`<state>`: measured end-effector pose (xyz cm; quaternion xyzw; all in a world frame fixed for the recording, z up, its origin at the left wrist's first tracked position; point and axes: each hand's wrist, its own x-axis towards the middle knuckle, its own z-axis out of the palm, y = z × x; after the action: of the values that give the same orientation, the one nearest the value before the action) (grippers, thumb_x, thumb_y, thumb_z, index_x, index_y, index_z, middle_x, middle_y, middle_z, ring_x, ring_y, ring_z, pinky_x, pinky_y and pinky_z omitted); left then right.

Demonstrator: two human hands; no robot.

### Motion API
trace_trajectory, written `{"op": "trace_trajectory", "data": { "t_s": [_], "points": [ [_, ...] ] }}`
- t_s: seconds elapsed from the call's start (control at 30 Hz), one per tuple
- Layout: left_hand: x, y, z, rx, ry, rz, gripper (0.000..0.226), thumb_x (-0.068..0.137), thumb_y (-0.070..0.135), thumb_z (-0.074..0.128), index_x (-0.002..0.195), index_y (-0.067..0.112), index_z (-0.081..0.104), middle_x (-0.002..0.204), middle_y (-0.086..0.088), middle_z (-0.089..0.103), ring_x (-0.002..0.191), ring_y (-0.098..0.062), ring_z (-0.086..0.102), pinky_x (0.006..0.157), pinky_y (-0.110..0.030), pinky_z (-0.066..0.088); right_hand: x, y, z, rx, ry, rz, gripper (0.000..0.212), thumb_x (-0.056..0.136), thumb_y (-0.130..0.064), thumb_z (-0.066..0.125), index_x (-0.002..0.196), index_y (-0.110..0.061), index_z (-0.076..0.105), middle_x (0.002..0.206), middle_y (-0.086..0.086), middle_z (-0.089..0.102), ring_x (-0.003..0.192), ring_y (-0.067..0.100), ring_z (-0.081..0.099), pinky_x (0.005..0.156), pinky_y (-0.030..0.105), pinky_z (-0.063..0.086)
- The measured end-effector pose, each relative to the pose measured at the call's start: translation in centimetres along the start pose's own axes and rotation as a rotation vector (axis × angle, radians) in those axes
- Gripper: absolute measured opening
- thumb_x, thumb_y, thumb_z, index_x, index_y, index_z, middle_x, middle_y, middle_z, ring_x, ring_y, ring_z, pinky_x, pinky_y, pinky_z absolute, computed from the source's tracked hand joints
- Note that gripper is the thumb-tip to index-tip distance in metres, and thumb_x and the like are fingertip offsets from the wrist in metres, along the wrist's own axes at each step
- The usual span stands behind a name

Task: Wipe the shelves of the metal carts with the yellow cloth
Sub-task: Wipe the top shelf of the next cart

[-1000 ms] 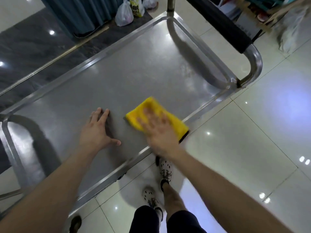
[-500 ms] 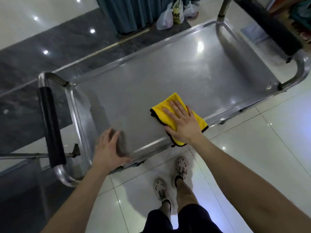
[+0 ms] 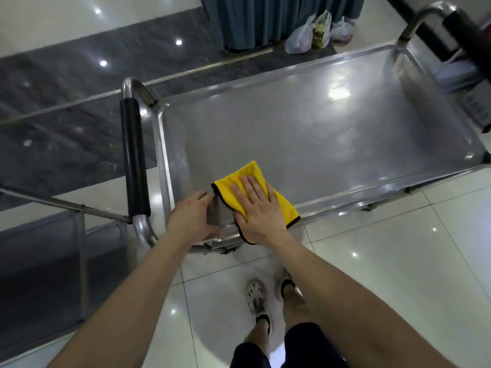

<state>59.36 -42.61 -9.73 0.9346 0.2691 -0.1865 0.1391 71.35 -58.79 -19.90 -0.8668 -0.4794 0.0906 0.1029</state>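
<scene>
The metal cart's top shelf [image 3: 305, 144] is a shiny steel tray with raised rims. A folded yellow cloth [image 3: 281, 205] with a dark edge lies at the shelf's near left corner. My right hand [image 3: 256, 208] presses flat on the cloth, fingers spread. Just to its left, my left hand [image 3: 192, 217] rests palm-down on the shelf by the near rim, fingers together and touching the cloth's left edge.
A black-padded handle [image 3: 134, 158] runs along the cart's left end, another handle [image 3: 462, 27] at the far right. A second metal cart [image 3: 79, 235] stands at left. Plastic bags [image 3: 313, 35] and a blue curtain [image 3: 255, 19] lie beyond. My feet [image 3: 268, 293] stand on glossy tiles.
My right hand has slid the cloth leftward along the near rim toward the left corner. My left hand stays on the shelf, now touching the cloth. The view has shifted left.
</scene>
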Motion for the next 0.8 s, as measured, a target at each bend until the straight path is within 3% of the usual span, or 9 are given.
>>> {"op": "trace_trajectory", "data": {
  "t_s": [0.1, 0.17, 0.2, 0.3, 0.37, 0.43, 0.6, 0.7, 0.8],
  "points": [
    [-0.9, -1.5, -2.8, 0.094, 0.403, 0.057, 0.048, 0.093, 0.03, 0.065, 0.139, 0.018, 0.066, 0.146, -0.008, 0.062, 0.134, -0.034, 0.057, 0.116, -0.047, 0.04, 0.1, 0.7, -0.6, -0.05, -0.034, 0.03, 0.076, 0.105, -0.062, 0.037, 0.171, -0.035, 0.012, 0.18, -0.001, 0.0, 0.166, 0.018, -0.006, 0.13, 0.056, 0.005],
    [-0.8, -4.0, -4.9, 0.117, 0.654, 0.024, 0.045, 0.097, 0.03, 0.062, 0.139, 0.015, 0.064, 0.149, -0.015, 0.058, 0.14, -0.038, 0.051, 0.121, -0.052, 0.036, 0.0, 1.2, -1.0, -0.069, -0.019, 0.037, 0.076, 0.104, -0.064, 0.038, 0.171, -0.036, 0.014, 0.18, -0.001, 0.0, 0.165, 0.018, -0.007, 0.131, 0.055, 0.006],
    [-0.7, -5.4, -5.8, 0.102, 0.699, -0.045, 0.052, 0.099, 0.035, 0.064, 0.147, 0.016, 0.058, 0.157, -0.017, 0.05, 0.148, -0.04, 0.044, 0.125, -0.054, 0.032, -0.1, 1.3, -1.1, -0.069, 0.002, 0.034, 0.075, 0.104, -0.064, 0.039, 0.17, -0.036, 0.017, 0.18, -0.001, 0.002, 0.166, 0.018, -0.006, 0.131, 0.055, 0.007],
    [-0.5, -8.8, -6.5, -0.209, 0.563, -0.357, 0.08, 0.105, 0.053, 0.06, 0.17, 0.021, 0.025, 0.176, -0.021, 0.02, 0.163, -0.041, 0.022, 0.13, -0.056, 0.024, -0.3, -0.4, -0.5, -0.048, 0.049, 0.148, 0.073, 0.105, -0.059, 0.041, 0.17, -0.034, 0.02, 0.18, 0.001, 0.006, 0.166, 0.02, -0.003, 0.131, 0.056, 0.008],
    [-0.2, -9.1, -5.7, -0.534, 0.412, -0.442, 0.079, 0.111, 0.053, 0.048, 0.174, 0.021, 0.013, 0.168, -0.024, 0.037, 0.145, -0.04, 0.046, 0.118, -0.054, 0.041, 0.5, -3.8, 0.4, -0.021, 0.054, 0.287, 0.073, 0.104, -0.054, 0.039, 0.17, -0.031, 0.019, 0.179, 0.006, 0.007, 0.166, 0.024, -0.002, 0.131, 0.059, 0.004],
    [0.0, -9.0, -4.8, -0.71, 0.403, -0.443, 0.07, 0.114, 0.05, 0.041, 0.173, 0.023, 0.014, 0.146, -0.022, 0.061, 0.117, -0.036, 0.06, 0.098, -0.048, 0.047, 1.9, -7.7, 1.6, 0.02, 0.032, 0.233, 0.071, 0.105, -0.051, 0.038, 0.17, -0.03, 0.02, 0.179, 0.009, 0.008, 0.166, 0.027, -0.001, 0.129, 0.062, 0.005],
    [0.5, -9.5, -3.9, -0.713, 0.49, -0.405, 0.065, 0.114, 0.042, 0.046, 0.171, 0.019, 0.024, 0.144, -0.021, 0.064, 0.126, -0.043, 0.063, 0.106, -0.056, 0.052, 8.1, -8.3, 2.0, -0.023, -0.034, -0.268, 0.064, 0.109, -0.056, 0.034, 0.169, -0.039, 0.02, 0.18, 0.0, 0.007, 0.166, 0.022, 0.0, 0.13, 0.058, 0.006],
    [0.4, -9.5, -3.9, -0.757, 0.512, -0.375, 0.062, 0.113, 0.039, 0.048, 0.168, 0.022, 0.028, 0.134, -0.02, 0.068, 0.116, -0.041, 0.067, 0.1, -0.059, 0.057, 15.3, -6.0, 0.7, -0.063, -0.018, -0.293, 0.064, 0.107, -0.057, 0.033, 0.168, -0.041, 0.023, 0.179, -0.004, 0.007, 0.166, 0.018, 0.0, 0.131, 0.055, 0.005],
    [0.5, -9.5, -3.6, -0.817, 0.518, -0.363, 0.059, 0.112, 0.04, 0.049, 0.167, 0.029, 0.029, 0.129, -0.02, 0.068, 0.111, -0.042, 0.069, 0.094, -0.06, 0.061, 24.7, -5.7, -0.6, -0.042, -0.025, -0.151, 0.065, 0.107, -0.058, 0.031, 0.169, -0.041, 0.019, 0.18, -0.005, 0.003, 0.165, 0.017, -0.003, 0.13, 0.057, 0.006]
  ]
}}
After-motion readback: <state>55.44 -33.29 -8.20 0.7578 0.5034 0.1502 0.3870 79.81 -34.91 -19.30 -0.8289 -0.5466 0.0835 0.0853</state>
